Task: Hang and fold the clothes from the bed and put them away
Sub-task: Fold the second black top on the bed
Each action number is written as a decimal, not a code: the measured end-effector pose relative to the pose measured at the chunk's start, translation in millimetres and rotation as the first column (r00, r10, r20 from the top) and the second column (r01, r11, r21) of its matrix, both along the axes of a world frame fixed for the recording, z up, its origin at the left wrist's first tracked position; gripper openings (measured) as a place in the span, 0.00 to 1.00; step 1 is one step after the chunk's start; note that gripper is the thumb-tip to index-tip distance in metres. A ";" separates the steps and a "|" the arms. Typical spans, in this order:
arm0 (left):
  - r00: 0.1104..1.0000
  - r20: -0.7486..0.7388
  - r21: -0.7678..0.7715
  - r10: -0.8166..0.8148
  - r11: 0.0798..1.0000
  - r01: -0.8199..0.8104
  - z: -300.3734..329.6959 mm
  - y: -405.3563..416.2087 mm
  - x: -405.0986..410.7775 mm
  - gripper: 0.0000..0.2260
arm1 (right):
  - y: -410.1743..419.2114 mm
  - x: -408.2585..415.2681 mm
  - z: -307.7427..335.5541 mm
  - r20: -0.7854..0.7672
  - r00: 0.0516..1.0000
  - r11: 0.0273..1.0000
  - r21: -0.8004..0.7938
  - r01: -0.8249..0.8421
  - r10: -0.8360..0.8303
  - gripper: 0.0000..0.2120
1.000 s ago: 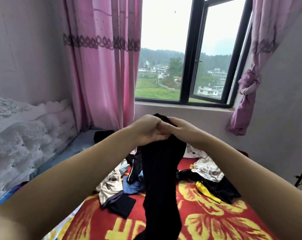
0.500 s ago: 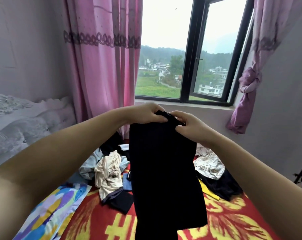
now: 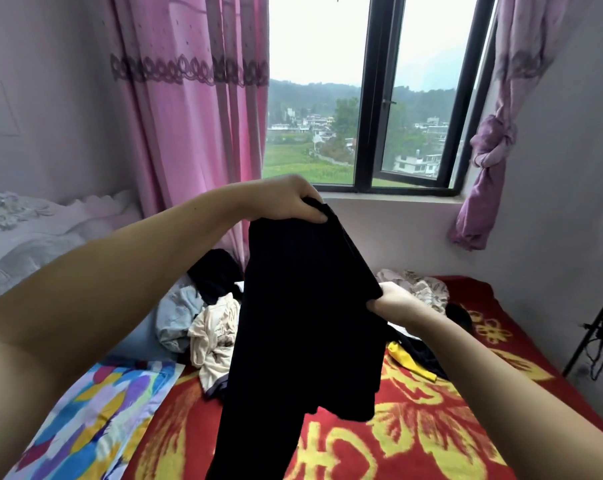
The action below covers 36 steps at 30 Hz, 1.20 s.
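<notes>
A black garment (image 3: pixel 303 323) hangs in the air in front of me, above the bed. My left hand (image 3: pixel 293 202) grips its top edge, held high. My right hand (image 3: pixel 393 303) grips the garment's right edge, lower down and to the right. The cloth spreads between the two hands and trails down out of the frame's bottom. Behind it a heap of clothes lies on the bed: a cream piece (image 3: pixel 217 337), a light blue piece (image 3: pixel 175 313), a black piece (image 3: pixel 217 275), a floral pale piece (image 3: pixel 421 285) and a yellow one (image 3: pixel 410 365).
The bed has a red blanket with yellow flowers (image 3: pixel 414 434) and a multicoloured sheet (image 3: pixel 95 417) at the left. A padded grey headboard (image 3: pixel 23 237) is on the left. Pink curtains (image 3: pixel 189 116) flank the window (image 3: pixel 372 98). A black stand (image 3: pixel 594 334) is at the right wall.
My hands moved apart. The right hand slid down along the garment's edge while the left stayed high, so the black cloth opened wider.
</notes>
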<state>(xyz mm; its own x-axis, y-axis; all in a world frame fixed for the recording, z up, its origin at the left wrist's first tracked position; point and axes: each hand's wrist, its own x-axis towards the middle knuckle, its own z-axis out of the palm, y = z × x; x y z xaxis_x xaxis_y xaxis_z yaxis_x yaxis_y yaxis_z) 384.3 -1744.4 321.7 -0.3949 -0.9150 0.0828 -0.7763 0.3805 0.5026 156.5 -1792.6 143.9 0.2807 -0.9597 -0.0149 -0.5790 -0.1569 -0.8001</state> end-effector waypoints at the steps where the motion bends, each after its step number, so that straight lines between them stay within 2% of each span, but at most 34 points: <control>1: 1.000 -0.007 0.003 0.006 1.000 -0.006 0.8 -1.8 4.0 0.09 | -4.1 -2.4 -4.1 0.050 0.999 1.000 -0.007 0.014 -0.013 0.09; 3: 0.998 -0.047 -0.005 0.038 0.999 -0.038 4.0 -5.6 16.5 0.07 | -9.8 -7.2 -11.5 0.116 0.992 0.997 -0.055 0.047 -0.041 0.09; 5: 0.989 -0.112 -0.021 0.095 0.995 -0.097 7.6 -9.8 32.3 0.06 | -11.5 -12.3 -17.2 0.118 0.990 0.979 -0.176 0.104 -0.084 0.12; 8: 0.975 -0.157 -0.032 0.155 0.986 -0.162 7.7 -16.3 52.5 0.07 | -8.5 -16.0 -14.2 0.148 0.980 0.909 -0.377 0.181 -0.133 0.11; 10: 0.967 -0.183 -0.009 0.176 0.983 -0.181 5.7 -18.9 60.6 0.07 | -8.5 -18.4 -3.2 0.150 0.978 0.881 -0.430 0.196 -0.145 0.10; 14: 0.949 -0.259 0.036 0.181 0.983 -0.178 5.6 -20.0 68.5 0.09 | -17.3 -28.7 14.3 0.195 0.979 0.944 -0.309 0.113 -0.053 0.14; 19: 0.951 -0.288 0.067 0.111 0.993 -0.095 13.2 -19.7 62.7 0.10 | -11.4 -30.2 13.4 0.376 0.927 0.965 -0.246 0.097 0.003 0.17; 22: 0.945 -0.298 0.061 0.135 0.991 -0.122 17.4 -23.3 67.2 0.09 | 1.3 -34.0 15.5 0.440 0.887 0.975 -0.220 -0.045 0.140 0.14; 24: 0.941 -0.299 0.067 0.158 0.987 -0.144 15.7 -26.8 73.9 0.07 | 6.8 -38.5 18.6 0.299 0.925 0.966 -0.175 -0.188 0.234 0.14; 26: 0.933 -0.320 0.068 0.165 0.986 -0.151 10.7 -30.4 78.5 0.05 | 8.7 -39.9 17.7 0.044 0.963 0.958 -0.119 -0.260 0.267 0.04; 27: 0.926 -0.339 0.071 0.164 0.986 -0.149 8.3 -31.9 79.6 0.05 | 7.7 -40.5 13.3 -0.091 0.964 0.961 -0.105 -0.257 0.248 0.03; 28: 0.919 -0.359 0.073 0.165 0.986 -0.148 6.0 -33.4 80.6 0.05 | 5.1 -42.2 5.7 -0.188 0.960 0.970 -0.087 -0.227 0.208 0.09; 30: 0.907 -0.381 0.079 0.180 0.984 -0.162 2.1 -35.5 85.4 0.04 | -3.1 -52.8 -18.1 -0.246 0.962 0.992 -0.002 -0.124 0.120 0.15; 32: 0.915 -0.351 0.100 0.198 0.980 -0.173 -4.8 -39.7 93.9 0.04 | -8.0 -63.7 -39.2 -0.260 0.963 0.996 0.076 -0.050 0.068 0.15; 34: 0.945 -0.241 0.112 0.220 0.974 -0.198 -18.5 -49.9 100.9 0.05 | -17.7 -67.8 -50.9 -0.306 0.952 0.997 0.072 0.014 0.008 0.13; 36: 0.962 -0.079 0.040 0.261 0.965 -0.259 -40.1 -68.3 105.1 0.06 | -35.2 -64.6 -54.1 -0.349 0.935 0.998 -0.005 0.062 -0.059 0.10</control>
